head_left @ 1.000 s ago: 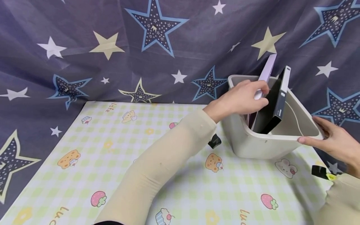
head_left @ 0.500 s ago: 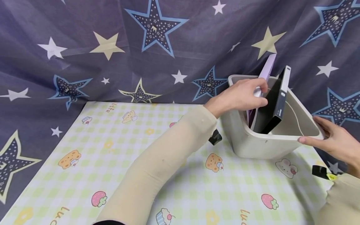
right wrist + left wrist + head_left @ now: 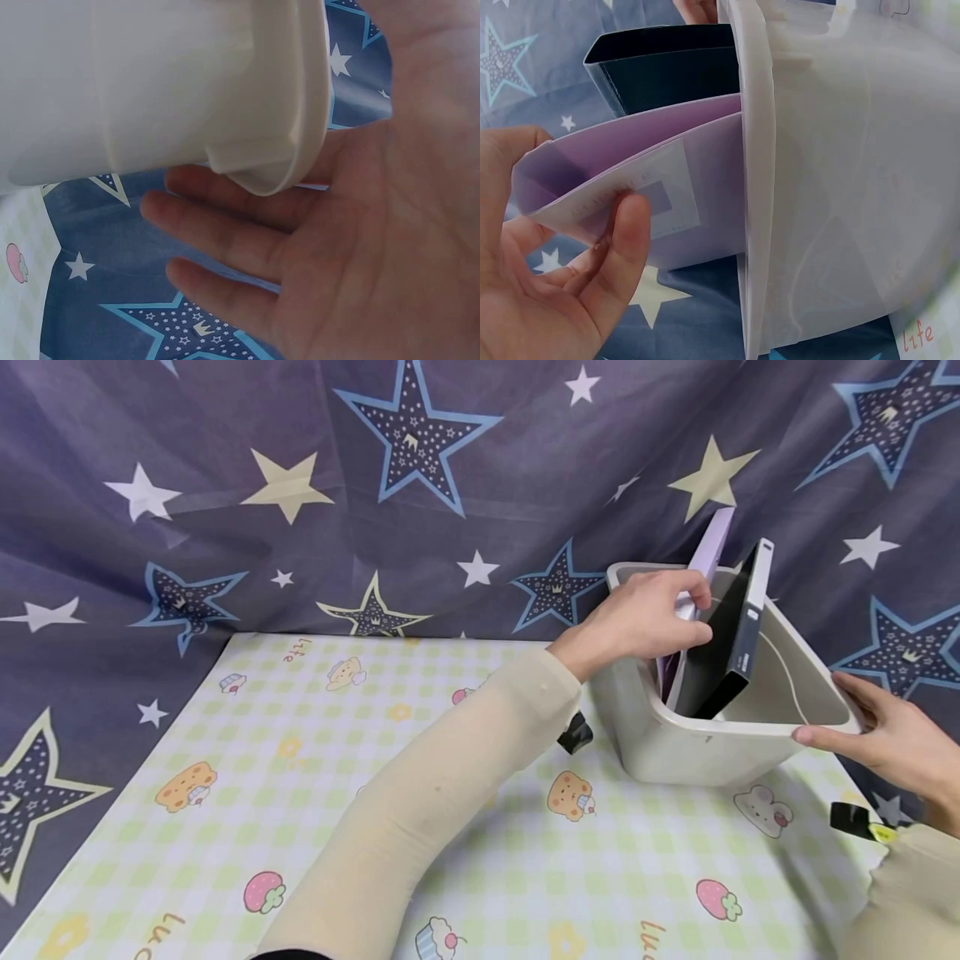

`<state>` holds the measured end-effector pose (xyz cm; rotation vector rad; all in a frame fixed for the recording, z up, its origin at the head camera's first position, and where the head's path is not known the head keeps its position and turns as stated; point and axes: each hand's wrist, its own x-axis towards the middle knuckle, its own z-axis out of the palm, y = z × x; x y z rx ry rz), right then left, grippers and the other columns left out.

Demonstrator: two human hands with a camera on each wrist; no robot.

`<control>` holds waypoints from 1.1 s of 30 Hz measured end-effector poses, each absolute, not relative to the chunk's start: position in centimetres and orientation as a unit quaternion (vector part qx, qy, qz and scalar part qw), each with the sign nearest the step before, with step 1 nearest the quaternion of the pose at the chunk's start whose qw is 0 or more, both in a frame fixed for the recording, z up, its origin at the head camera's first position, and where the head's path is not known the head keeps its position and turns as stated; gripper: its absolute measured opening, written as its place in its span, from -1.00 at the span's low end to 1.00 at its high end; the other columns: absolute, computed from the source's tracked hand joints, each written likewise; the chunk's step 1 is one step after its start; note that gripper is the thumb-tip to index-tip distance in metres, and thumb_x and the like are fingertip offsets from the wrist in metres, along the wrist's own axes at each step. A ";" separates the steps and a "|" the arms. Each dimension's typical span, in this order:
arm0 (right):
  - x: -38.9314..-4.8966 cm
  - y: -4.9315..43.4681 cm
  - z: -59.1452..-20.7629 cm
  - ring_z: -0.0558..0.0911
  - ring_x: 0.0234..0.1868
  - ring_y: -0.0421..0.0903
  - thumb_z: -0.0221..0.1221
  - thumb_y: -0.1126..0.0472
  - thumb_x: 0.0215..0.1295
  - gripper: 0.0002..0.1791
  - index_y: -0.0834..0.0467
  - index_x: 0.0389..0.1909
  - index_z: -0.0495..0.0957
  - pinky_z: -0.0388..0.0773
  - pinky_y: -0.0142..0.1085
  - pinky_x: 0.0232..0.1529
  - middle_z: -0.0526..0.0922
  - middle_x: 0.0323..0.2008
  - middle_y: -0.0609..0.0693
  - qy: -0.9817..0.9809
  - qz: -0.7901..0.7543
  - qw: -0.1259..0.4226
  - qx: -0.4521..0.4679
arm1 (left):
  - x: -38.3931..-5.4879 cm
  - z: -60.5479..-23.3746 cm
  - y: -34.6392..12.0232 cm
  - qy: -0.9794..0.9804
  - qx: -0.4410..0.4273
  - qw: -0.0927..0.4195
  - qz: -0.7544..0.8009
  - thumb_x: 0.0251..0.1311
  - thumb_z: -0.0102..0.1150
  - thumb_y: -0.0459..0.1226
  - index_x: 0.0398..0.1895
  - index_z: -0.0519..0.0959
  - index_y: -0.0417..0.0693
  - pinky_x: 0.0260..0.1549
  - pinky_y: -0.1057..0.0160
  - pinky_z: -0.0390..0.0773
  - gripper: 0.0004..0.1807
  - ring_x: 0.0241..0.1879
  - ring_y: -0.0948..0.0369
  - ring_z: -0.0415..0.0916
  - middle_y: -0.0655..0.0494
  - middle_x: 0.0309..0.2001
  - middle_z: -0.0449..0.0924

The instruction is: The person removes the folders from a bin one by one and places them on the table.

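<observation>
A purple file box (image 3: 712, 543) with a white label stands tilted in a pale grey plastic bin (image 3: 705, 760), its upper part sticking out above the rim. My left hand (image 3: 637, 614) grips its near upper edge; the left wrist view shows thumb and fingers on either side of the purple board (image 3: 716, 165). Beside it, to the right, leans a black file box (image 3: 742, 631) with a pale label on its spine. At the bin's right front corner, my right hand (image 3: 892, 739) holds the rim, thumb on top. Its other fingers lie against the bin's outer side (image 3: 165, 90). The file boxes' lower ends are hidden.
The bin stands at the right back of a table with a green checked cloth (image 3: 300, 827). A dark star-patterned curtain (image 3: 525, 460) hangs directly behind. A thin white cord (image 3: 785, 668) runs inside the bin, right of the black file box.
My left hand and the purple file box have shifted very slightly to the left. The black file box, the bin and my right hand stay where they were.
</observation>
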<state>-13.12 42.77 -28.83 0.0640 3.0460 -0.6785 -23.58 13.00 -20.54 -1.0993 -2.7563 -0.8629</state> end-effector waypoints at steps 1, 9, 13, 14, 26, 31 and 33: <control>-13.2 42.8 -28.8 0.04 0.23 0.60 0.18 -0.16 0.25 0.16 0.37 0.44 -0.39 0.11 0.40 0.04 -0.19 0.35 0.57 0.976 -0.217 0.011 0.020 | -23.5 -20.6 13.0 -0.894 -0.348 0.026 -0.281 0.08 0.22 -0.04 -0.18 0.52 0.25 -0.31 0.49 0.35 -0.77 -0.24 0.35 0.43 0.40 -0.15 0.50; -13.4 43.0 -29.1 0.05 0.23 0.60 0.20 -0.18 0.22 0.18 0.37 0.44 -0.37 0.11 0.40 0.05 -0.16 0.35 0.57 0.975 -0.220 0.010 0.023 | -23.4 -20.7 13.1 -0.898 -0.326 0.033 -0.294 0.07 0.21 -0.05 -0.20 0.52 0.27 -0.39 0.46 0.40 -0.79 -0.31 0.36 0.47 0.39 -0.18 0.50; -13.2 42.8 -29.0 0.04 0.23 0.60 0.19 -0.18 0.23 0.17 0.39 0.44 -0.36 0.09 0.40 0.07 -0.16 0.35 0.58 0.975 -0.219 0.007 0.025 | -23.0 -20.6 13.3 -0.898 -0.314 0.019 -0.306 0.08 0.21 -0.07 -0.20 0.51 0.27 -0.52 0.47 0.48 -0.80 -0.52 0.38 0.53 0.38 -0.18 0.48; -13.1 42.7 -29.0 0.04 0.23 0.60 0.20 -0.17 0.23 0.17 0.40 0.43 -0.36 0.09 0.40 0.07 -0.15 0.34 0.58 0.975 -0.218 0.007 0.026 | -22.9 -20.6 13.4 -0.898 -0.311 0.013 -0.311 0.08 0.20 -0.08 -0.20 0.51 0.26 -0.58 0.46 0.49 -0.80 -0.58 0.36 0.54 0.37 -0.19 0.48; -13.3 42.9 -29.0 0.06 0.22 0.60 0.20 -0.20 0.22 0.19 0.37 0.44 -0.36 0.10 0.40 0.06 -0.14 0.34 0.58 0.975 -0.218 0.012 0.032 | -22.4 -19.3 12.6 -0.885 -0.310 -0.001 -0.348 0.11 0.21 -0.11 -0.19 0.50 0.22 -0.69 0.40 0.52 -0.80 -0.68 0.29 0.53 0.25 -0.23 0.51; -13.5 42.9 -29.0 0.11 0.19 0.59 0.20 -0.21 0.20 0.19 0.36 0.45 -0.35 0.15 0.39 0.03 -0.09 0.33 0.59 0.976 -0.214 0.011 0.031 | -22.4 -18.1 11.6 -0.873 -0.317 0.004 -0.370 0.12 0.19 -0.12 -0.15 0.49 0.21 -0.68 0.37 0.54 -0.78 -0.64 0.27 0.55 0.23 -0.18 0.50; -13.5 42.9 -28.9 0.12 0.19 0.59 0.20 -0.20 0.21 0.19 0.37 0.44 -0.35 0.15 0.40 0.02 -0.08 0.33 0.59 0.977 -0.213 0.011 0.029 | -22.5 -18.0 11.1 -0.870 -0.323 0.005 -0.372 0.12 0.16 -0.13 -0.11 0.48 0.20 -0.64 0.37 0.54 -0.75 -0.59 0.27 0.56 0.24 -0.15 0.49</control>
